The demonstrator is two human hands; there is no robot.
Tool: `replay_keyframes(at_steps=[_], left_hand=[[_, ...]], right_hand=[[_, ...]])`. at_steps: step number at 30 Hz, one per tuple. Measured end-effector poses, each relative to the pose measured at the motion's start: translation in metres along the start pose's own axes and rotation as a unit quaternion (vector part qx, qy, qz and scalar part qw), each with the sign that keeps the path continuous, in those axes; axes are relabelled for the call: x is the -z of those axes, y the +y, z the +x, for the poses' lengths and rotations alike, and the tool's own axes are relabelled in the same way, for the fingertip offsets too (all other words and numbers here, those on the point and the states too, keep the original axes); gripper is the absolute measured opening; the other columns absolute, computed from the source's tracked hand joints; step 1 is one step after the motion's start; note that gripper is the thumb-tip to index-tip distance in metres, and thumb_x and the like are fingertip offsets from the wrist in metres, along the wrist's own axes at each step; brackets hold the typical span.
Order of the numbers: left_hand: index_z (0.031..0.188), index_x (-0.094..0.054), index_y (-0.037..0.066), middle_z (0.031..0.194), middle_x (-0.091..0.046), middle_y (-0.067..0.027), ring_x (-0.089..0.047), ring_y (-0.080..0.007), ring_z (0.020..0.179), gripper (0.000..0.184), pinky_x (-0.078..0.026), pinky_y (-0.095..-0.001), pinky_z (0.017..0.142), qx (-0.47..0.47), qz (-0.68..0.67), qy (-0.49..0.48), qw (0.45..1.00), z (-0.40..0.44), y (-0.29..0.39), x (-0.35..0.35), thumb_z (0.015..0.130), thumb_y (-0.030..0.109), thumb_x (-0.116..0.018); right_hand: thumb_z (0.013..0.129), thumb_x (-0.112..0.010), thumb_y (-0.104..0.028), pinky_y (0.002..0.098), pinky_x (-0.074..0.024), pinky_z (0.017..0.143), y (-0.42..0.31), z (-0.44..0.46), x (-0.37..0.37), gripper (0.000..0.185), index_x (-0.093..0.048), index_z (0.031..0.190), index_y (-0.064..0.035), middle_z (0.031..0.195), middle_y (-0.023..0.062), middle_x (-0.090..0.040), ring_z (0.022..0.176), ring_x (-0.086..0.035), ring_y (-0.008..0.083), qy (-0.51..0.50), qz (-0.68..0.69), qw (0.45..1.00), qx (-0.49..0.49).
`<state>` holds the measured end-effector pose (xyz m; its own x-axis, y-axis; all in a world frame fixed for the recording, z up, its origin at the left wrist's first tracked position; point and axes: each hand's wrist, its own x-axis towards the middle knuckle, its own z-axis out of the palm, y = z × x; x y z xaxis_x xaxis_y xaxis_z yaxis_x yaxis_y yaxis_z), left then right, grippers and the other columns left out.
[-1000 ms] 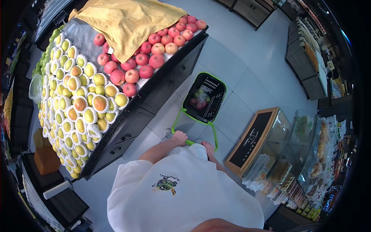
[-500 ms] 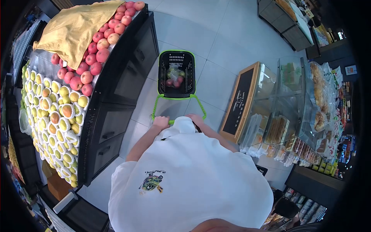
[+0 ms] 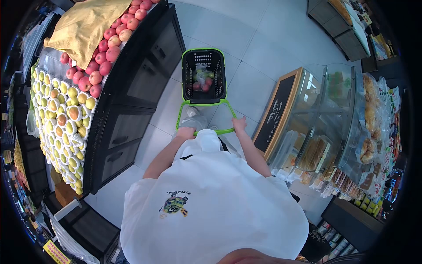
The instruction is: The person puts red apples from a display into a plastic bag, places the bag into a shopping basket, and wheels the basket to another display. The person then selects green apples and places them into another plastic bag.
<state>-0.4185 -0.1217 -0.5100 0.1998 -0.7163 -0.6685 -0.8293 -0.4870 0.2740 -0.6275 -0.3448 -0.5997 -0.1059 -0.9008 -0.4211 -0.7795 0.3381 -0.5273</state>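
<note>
A black shopping basket (image 3: 203,97) with a lime-green rim is in front of me over the floor. Inside it lies a clear plastic bag of red and green fruit (image 3: 203,82). My left hand (image 3: 187,132) is closed around the near left corner of the green handle (image 3: 180,115), which is pulled toward my body. At the handle's right side, my right hand (image 3: 239,124) has its fingers closed on the green bar. Part of the handle is hidden by my white shirt (image 3: 220,189).
On the left, a dark fruit stand (image 3: 145,79) bears red apples (image 3: 105,68), pears in white foam nets (image 3: 61,119) and a yellow cloth (image 3: 85,28). To the right stands a clear bakery case (image 3: 323,119) with a framed blackboard (image 3: 277,110). Tiled floor (image 3: 215,26) runs between them.
My right hand has moved outward from the middle of the handle to its right side. My left hand stays at the left corner. A shoe now shows below the basket.
</note>
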Motion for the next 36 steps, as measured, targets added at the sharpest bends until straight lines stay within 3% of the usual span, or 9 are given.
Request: replay_keyframes(at_steps=[1, 2, 3, 4, 6, 9, 12, 18, 36], left_hand=[[0.116, -0.069, 0.018, 0.108, -0.074, -0.015, -0.071, -0.0332, 0.105, 0.038, -0.056, -0.0483, 0.087, 0.007, -0.001, -0.001, 1.0, -0.001, 0.001, 0.001, 0.084, 0.037, -0.068], [0.118, -0.068, 0.018, 0.109, -0.074, -0.0141, -0.07, -0.0332, 0.106, 0.039, -0.055, -0.0482, 0.087, 0.0, -0.008, 0.005, 1.0, 0.001, 0.003, 0.005, 0.084, 0.038, -0.068], [0.119, -0.068, 0.019, 0.109, -0.074, -0.0133, -0.07, -0.0333, 0.106, 0.039, -0.054, -0.048, 0.088, -0.008, -0.016, 0.01, 1.0, 0.004, 0.008, 0.009, 0.084, 0.038, -0.068], [0.119, -0.068, 0.019, 0.109, -0.074, -0.0133, -0.07, -0.0333, 0.106, 0.039, -0.054, -0.048, 0.088, -0.005, -0.019, 0.013, 1.0, 0.006, 0.012, 0.015, 0.084, 0.038, -0.068], [0.114, -0.069, 0.023, 0.102, -0.074, -0.015, -0.07, -0.0352, 0.1, 0.034, -0.055, -0.0485, 0.084, -0.011, -0.052, 0.038, 0.998, 0.009, 0.019, 0.031, 0.086, 0.041, -0.065], [0.117, -0.069, 0.023, 0.104, -0.074, -0.0152, -0.07, -0.0355, 0.102, 0.037, -0.054, -0.0494, 0.086, -0.037, -0.064, 0.064, 0.995, 0.029, 0.023, 0.05, 0.086, 0.043, -0.063], [0.121, -0.07, 0.023, 0.109, -0.073, -0.0164, -0.068, -0.0363, 0.107, 0.04, -0.053, -0.0497, 0.091, -0.076, -0.073, 0.039, 0.994, 0.054, 0.031, 0.075, 0.088, 0.043, -0.06], [0.12, -0.071, 0.021, 0.122, -0.07, -0.014, -0.064, -0.0338, 0.118, 0.037, -0.051, -0.0477, 0.097, -0.083, -0.159, 0.028, 0.983, 0.105, 0.051, 0.117, 0.092, 0.039, -0.056], [0.128, -0.068, 0.011, 0.122, -0.069, -0.0202, -0.065, -0.0378, 0.116, 0.044, -0.052, -0.0488, 0.097, -0.024, -0.306, 0.062, 0.95, 0.207, 0.129, 0.165, 0.091, 0.034, -0.058]], right_hand=[[0.088, -0.06, -0.017, 0.0503, -0.0503, 0.082, -0.005, 0.001, 0.006, 0.057, -0.046, 0.141, -0.0045, 0.091, 0.0201, -0.058, 0.095, -0.061, 0.0381, -0.007, 0.0, 1.0, 0.002], [0.088, -0.061, -0.017, 0.0428, -0.0501, 0.067, -0.015, 0.004, 0.018, 0.046, -0.048, 0.131, -0.0055, 0.089, 0.0174, -0.057, 0.084, -0.061, 0.0326, -0.128, 0.2, 0.96, -0.149], [0.089, -0.061, -0.016, 0.0352, -0.0498, 0.053, -0.025, 0.007, 0.03, 0.036, -0.051, 0.122, -0.0065, 0.087, 0.0148, -0.057, 0.073, -0.062, 0.0271, -0.239, 0.382, 0.845, -0.289], [0.089, -0.061, -0.016, 0.0352, -0.0498, 0.053, -0.03, 0.016, 0.036, 0.036, -0.051, 0.122, -0.0065, 0.087, 0.0148, -0.057, 0.073, -0.062, 0.0271, -0.242, 0.379, 0.846, -0.286], [0.09, -0.059, -0.012, 0.0266, -0.038, 0.043, -0.044, 0.032, 0.042, 0.011, -0.048, 0.092, -0.0095, 0.071, 0.0046, -0.048, 0.049, -0.045, 0.0148, -0.222, 0.515, 0.754, -0.343], [0.089, -0.056, -0.003, 0.0232, -0.026, 0.039, -0.065, 0.061, 0.044, 0.021, -0.04, 0.079, -0.0129, 0.064, -0.002, -0.037, 0.046, -0.03, 0.0098, -0.195, 0.522, 0.757, -0.341], [0.087, -0.053, 0.002, 0.0241, -0.0263, 0.042, 0.017, 0.178, -0.037, 0.016, -0.043, 0.083, -0.0102, 0.07, 0.0028, -0.037, 0.05, -0.031, 0.0117, -0.281, 0.497, 0.784, -0.243], [0.086, -0.052, 0.003, 0.0252, -0.0271, 0.042, -0.104, 0.193, 0.041, 0.016, -0.043, 0.083, -0.0096, 0.071, 0.0034, -0.037, 0.05, -0.032, 0.0124, -0.211, 0.509, 0.785, -0.285], [0.084, -0.047, 0.005, 0.0286, -0.0294, 0.043, -0.211, 0.364, 0.034, 0.014, -0.042, 0.08, -0.0079, 0.074, 0.0054, -0.038, 0.052, -0.033, 0.0145, -0.312, 0.391, 0.831, -0.245]])
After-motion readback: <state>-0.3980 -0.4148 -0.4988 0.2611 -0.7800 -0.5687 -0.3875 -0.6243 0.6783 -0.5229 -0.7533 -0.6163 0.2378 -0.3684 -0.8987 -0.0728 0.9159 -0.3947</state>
